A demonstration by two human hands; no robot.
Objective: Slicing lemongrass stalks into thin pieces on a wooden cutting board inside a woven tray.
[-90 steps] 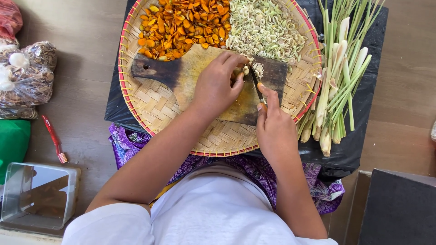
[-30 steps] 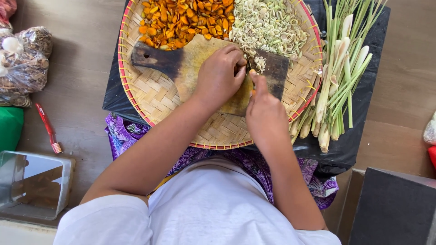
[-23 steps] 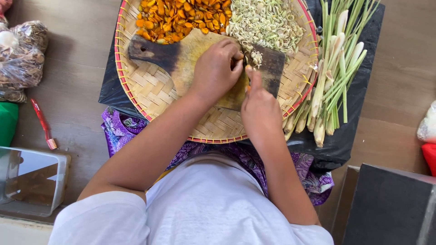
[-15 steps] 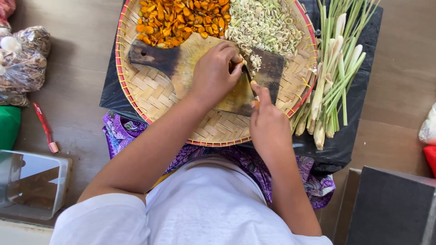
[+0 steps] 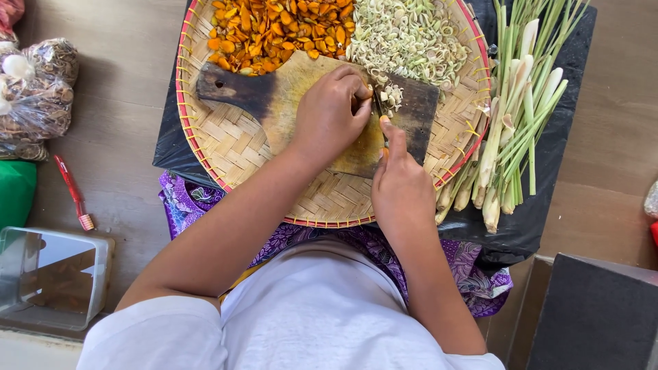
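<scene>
Holding orange slices [image 5: 274,27], pale lemongrass rings [image 5: 411,34]: woven tray [image 5: 226,137].

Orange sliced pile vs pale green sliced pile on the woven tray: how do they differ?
The orange sliced pile is chunky, bright pieces; the pale green sliced pile is fine thin rings. Orange lies above the board's dark handle; pale green lies next to the whole stalks. Both rest on the round woven bamboo tray.
</scene>
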